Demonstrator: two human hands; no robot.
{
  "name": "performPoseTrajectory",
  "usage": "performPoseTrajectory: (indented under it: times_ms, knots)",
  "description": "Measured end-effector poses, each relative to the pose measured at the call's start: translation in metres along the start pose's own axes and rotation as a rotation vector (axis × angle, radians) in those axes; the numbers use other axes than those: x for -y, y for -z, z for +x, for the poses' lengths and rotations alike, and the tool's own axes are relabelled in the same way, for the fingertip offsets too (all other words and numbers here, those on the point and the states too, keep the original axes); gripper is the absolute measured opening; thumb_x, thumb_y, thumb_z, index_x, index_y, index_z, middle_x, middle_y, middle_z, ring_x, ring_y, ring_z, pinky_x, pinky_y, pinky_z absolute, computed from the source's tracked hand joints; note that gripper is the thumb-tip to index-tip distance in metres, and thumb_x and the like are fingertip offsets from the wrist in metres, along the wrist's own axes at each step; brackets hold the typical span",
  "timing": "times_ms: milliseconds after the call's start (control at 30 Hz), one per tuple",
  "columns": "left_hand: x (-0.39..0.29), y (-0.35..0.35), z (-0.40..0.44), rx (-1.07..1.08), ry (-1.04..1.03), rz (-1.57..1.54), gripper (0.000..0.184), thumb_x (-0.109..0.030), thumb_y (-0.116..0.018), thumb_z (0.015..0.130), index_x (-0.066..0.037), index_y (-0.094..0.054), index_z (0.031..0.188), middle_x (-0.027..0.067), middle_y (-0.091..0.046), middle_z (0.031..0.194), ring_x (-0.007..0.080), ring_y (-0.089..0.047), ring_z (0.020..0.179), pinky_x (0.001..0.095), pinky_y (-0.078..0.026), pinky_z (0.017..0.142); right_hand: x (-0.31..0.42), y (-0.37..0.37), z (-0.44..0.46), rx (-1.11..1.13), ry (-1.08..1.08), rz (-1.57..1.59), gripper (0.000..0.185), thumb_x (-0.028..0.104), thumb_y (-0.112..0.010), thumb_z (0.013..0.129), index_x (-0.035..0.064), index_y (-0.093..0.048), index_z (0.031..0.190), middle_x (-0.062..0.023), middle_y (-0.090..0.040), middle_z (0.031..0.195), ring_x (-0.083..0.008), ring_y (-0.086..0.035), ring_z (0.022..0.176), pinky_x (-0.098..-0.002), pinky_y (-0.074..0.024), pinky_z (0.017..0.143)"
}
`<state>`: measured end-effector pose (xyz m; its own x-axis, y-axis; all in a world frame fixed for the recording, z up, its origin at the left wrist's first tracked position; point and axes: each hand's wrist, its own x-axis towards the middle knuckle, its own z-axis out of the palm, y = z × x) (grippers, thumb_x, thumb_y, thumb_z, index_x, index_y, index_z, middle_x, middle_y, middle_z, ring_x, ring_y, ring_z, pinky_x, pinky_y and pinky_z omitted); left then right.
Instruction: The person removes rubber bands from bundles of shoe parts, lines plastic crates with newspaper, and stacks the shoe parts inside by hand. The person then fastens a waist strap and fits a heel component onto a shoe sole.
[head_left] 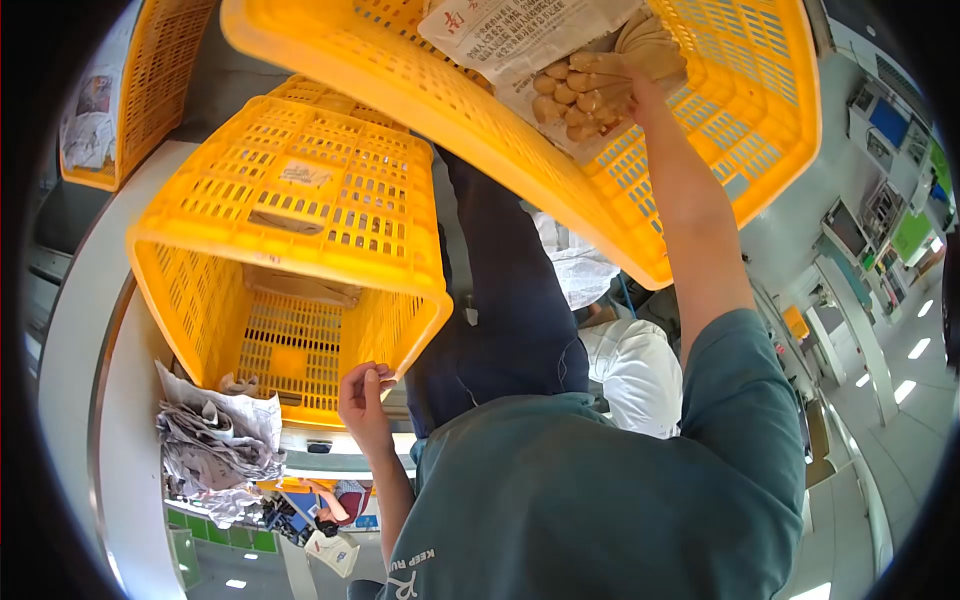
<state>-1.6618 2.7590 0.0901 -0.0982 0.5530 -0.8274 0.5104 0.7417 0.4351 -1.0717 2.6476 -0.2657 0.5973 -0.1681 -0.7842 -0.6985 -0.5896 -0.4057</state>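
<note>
My right hand [645, 98] is inside the upper yellow crate [745, 60], its fingers closed among fanned tan pieces [650, 45]; what exactly they grip is hidden. Beside it lie several tan pieces with rounded ends [580, 92], on printed paper [520, 38] lining the crate. My left hand [365, 405] is closed, thumb against curled fingers, with nothing visible in it. It is close to the lower right corner of another yellow crate [290, 235], whose open side faces me; whether it touches the rim I cannot tell.
Crumpled newspaper [225, 435] lies below the left crate, near a pale curved edge [115, 400]. A third yellow crate [160, 80] with paper is at the upper left. White bags [635, 370] are beside my legs. Another person [345, 505] is in the background.
</note>
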Motion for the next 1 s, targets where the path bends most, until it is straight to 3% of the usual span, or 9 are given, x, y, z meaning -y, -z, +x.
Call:
performPoseTrajectory:
  times_ms: [67,167,267,333,467,733,867,1000]
  knots:
    - [-0.010,-0.011,0.007,0.017,0.020,-0.025,0.015,-0.007,-0.060,0.107,0.004,-0.065,0.116,0.0137,-0.074,0.102,0.0193,-0.073,0.094,0.0312,-0.061,0.084,0.001,-0.001,0.006,0.079,-0.038,0.133,0.068,0.028,-0.090,0.083,0.0058,-0.060,0.140,-0.0092,-0.066,0.135,-0.0262,-0.063,0.122,-0.0432,-0.0551,0.096]
    - [-0.023,-0.027,0.011,0.024,0.036,-0.023,0.015,-0.007,-0.060,0.107,0.004,-0.065,0.116,0.0139,-0.073,0.102,0.0183,-0.072,0.093,0.0315,-0.061,0.085,0.005,0.009,0.032,0.206,-0.056,0.137,0.071,0.027,-0.093,0.081,0.0030,-0.060,0.139,-0.0088,-0.066,0.135,-0.0252,-0.064,0.122,-0.0428,-0.0558,0.099]
    - [-0.032,-0.035,0.012,0.034,0.048,0.022,0.014,-0.005,-0.059,0.107,0.003,-0.065,0.117,0.0138,-0.073,0.103,0.0181,-0.072,0.093,0.0312,-0.061,0.084,0.003,0.012,0.041,0.207,0.018,0.046,0.075,0.028,-0.095,0.079,0.0004,-0.059,0.138,-0.0098,-0.067,0.132,-0.0227,-0.064,0.122,-0.0406,-0.0556,0.099]
    - [-0.041,-0.037,0.012,0.038,0.071,0.017,0.014,-0.005,-0.059,0.107,0.002,-0.065,0.116,0.0137,-0.073,0.102,0.0184,-0.072,0.094,0.0312,-0.061,0.084,0.022,0.001,-0.002,0.240,0.132,0.133,0.079,0.029,-0.097,0.076,0.0001,-0.058,0.138,-0.0104,-0.068,0.129,-0.0206,-0.064,0.121,-0.0378,-0.0542,0.097]
    - [-0.049,-0.034,0.014,0.058,0.040,0.009,0.014,-0.006,-0.060,0.107,0.002,-0.065,0.116,0.0140,-0.073,0.102,0.0190,-0.072,0.093,0.0317,-0.061,0.084,0.013,0.006,0.006,0.184,0.194,0.152,0.081,0.027,-0.098,0.074,-0.0009,-0.057,0.139,-0.0110,-0.068,0.129,-0.0204,-0.064,0.120,-0.0355,-0.0503,0.102]
    - [-0.038,-0.006,0.021,0.067,-0.013,-0.011,0.015,-0.007,-0.059,0.107,0.002,-0.065,0.117,0.0128,-0.073,0.102,0.0190,-0.072,0.093,0.0321,-0.061,0.083,0.013,0.043,-0.068,0.213,0.310,0.074,0.070,0.022,-0.096,0.076,-0.0015,-0.064,0.133,-0.0094,-0.069,0.130,-0.0207,-0.065,0.117,-0.0346,-0.0504,0.103]
    - [-0.031,0.013,0.006,0.054,-0.074,-0.078,0.015,-0.007,-0.060,0.107,0.002,-0.065,0.117,0.0128,-0.073,0.102,0.0182,-0.072,0.094,0.0304,-0.060,0.083,0.017,0.072,-0.110,0.101,0.496,-0.001,0.066,0.016,-0.095,0.078,-0.0009,-0.065,0.134,-0.0081,-0.070,0.128,-0.0184,-0.066,0.116,-0.0336,-0.0523,0.100]
    - [-0.034,0.027,-0.004,0.087,-0.202,-0.069,0.015,-0.008,-0.062,0.106,0.002,-0.066,0.117,0.0118,-0.074,0.103,0.0164,-0.072,0.095,0.0287,-0.059,0.084,0.076,0.113,-0.206,0.079,0.706,-0.109,0.059,0.009,-0.091,0.081,0.0003,-0.066,0.134,-0.0058,-0.071,0.126,-0.0167,-0.065,0.117,-0.0332,-0.0525,0.101]
